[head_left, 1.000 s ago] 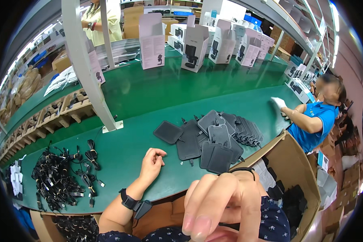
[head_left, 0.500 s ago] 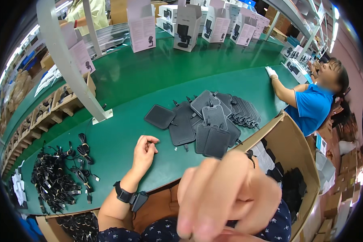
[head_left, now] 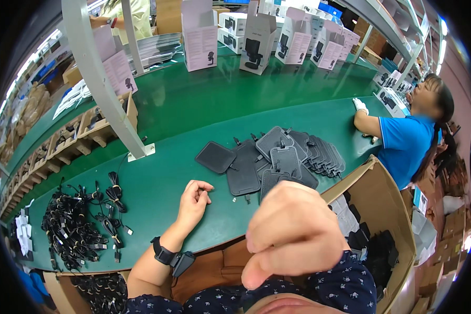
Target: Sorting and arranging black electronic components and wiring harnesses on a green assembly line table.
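My left hand (head_left: 193,201) rests on the green table (head_left: 157,183), fingers loosely curled and holding nothing; a black watch sits on that wrist. My right hand (head_left: 293,233) is raised close to the camera, fingers curled into a loose fist with nothing visible in it. Just beyond the left hand lies a spread of dark grey square pads (head_left: 272,159), one pad (head_left: 215,157) lying apart at the left. A heap of black bundled cables (head_left: 81,222) lies to the left of my left hand.
An open cardboard box (head_left: 377,209) with dark parts stands at my right. A co-worker in a blue shirt (head_left: 403,146) leans on the table at the right. A grey post (head_left: 102,83) rises from the table; printed cartons (head_left: 256,36) stand behind it.
My right hand has curled from spread fingers into a loose fist close to the camera. My left hand stays on the table, fingers a bit more curled. The view shifted slightly.
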Tool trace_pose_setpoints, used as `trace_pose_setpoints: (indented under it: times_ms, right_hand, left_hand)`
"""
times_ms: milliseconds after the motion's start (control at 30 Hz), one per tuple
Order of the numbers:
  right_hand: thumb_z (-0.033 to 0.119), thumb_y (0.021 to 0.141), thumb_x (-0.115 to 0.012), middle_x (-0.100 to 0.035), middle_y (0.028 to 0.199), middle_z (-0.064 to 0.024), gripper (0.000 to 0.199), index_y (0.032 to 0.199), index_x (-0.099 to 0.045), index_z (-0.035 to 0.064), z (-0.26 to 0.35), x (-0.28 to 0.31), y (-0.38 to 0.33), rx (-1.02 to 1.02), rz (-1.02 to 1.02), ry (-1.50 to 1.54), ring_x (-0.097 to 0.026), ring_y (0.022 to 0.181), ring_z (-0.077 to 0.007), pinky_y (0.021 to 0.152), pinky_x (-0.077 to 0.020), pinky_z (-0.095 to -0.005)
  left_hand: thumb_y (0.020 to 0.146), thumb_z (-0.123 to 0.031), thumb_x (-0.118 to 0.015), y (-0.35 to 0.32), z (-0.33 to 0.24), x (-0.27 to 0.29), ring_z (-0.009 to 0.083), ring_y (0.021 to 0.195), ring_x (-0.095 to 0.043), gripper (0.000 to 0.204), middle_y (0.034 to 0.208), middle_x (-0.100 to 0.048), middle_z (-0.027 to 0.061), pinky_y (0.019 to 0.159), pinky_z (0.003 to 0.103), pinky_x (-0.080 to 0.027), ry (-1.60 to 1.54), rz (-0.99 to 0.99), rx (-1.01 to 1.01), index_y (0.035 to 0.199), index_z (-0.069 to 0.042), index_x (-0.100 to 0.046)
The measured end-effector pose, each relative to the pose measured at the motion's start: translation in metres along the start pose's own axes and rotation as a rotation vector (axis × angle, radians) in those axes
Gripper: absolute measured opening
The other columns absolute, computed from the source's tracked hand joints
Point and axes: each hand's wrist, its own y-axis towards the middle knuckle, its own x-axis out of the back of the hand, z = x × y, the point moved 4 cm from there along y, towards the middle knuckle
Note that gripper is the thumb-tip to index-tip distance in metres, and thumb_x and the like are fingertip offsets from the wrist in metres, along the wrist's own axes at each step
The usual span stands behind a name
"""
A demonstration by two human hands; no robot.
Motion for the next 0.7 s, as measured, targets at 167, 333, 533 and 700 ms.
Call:
trace_pose_setpoints:
  times_ms: [167,333,533,700]
  right_hand:
    - [0.02,0.08,-0.068,-0.059,0.082,-0.0044,0.012,0.09,-0.062,0.0149,0.022,0.006,-0.009,0.151,-0.065,-0.255,-0.057,0.067,-0.0148,0.05,-0.0403,-0.0238]
    - [0.024,0.088,-0.057,-0.053,0.089,-0.0095,0.018,0.102,-0.055,0.0137,0.026,0.01,-0.006,0.459,-0.084,-0.392,-0.051,0.059,-0.0171,0.045,-0.038,-0.0259]
    - [0.025,0.088,-0.056,-0.046,0.087,-0.0056,0.028,0.115,-0.053,0.0158,0.03,0.011,-0.022,0.712,-0.277,-0.515,-0.048,0.058,-0.018,0.046,-0.0356,-0.0266]
    - [0.028,0.089,-0.053,-0.044,0.084,-0.0045,0.029,0.116,-0.054,0.0165,0.034,0.003,-0.021,0.496,-0.397,-0.648,-0.046,0.056,-0.0174,0.047,-0.0342,-0.0279]
  left_hand:
    - [0.084,0.006,-0.044,0.002,-0.013,-0.007,0.0089,0.069,-0.055,0.014,0.094,-0.048,0.0052,0.063,0.022,-0.045,0.059,0.032,-0.003,0.093,0.002,-0.054]
    - [0.084,0.006,-0.044,0.001,-0.009,-0.006,0.009,0.067,-0.055,0.014,0.094,-0.048,0.0053,0.059,0.02,-0.043,0.061,0.027,-0.008,0.093,0.001,-0.054]
    - [0.084,0.007,-0.044,0.002,-0.011,-0.002,0.0092,0.065,-0.054,0.013,0.093,-0.049,0.0054,0.061,0.021,-0.045,0.03,0.004,0.013,0.09,0.002,-0.055]
    - [0.085,0.006,-0.045,0.008,-0.014,-0.014,0.0091,0.066,-0.054,0.012,0.094,-0.049,0.0053,0.062,0.022,-0.045,0.021,0.059,0.007,0.091,0.002,-0.054]
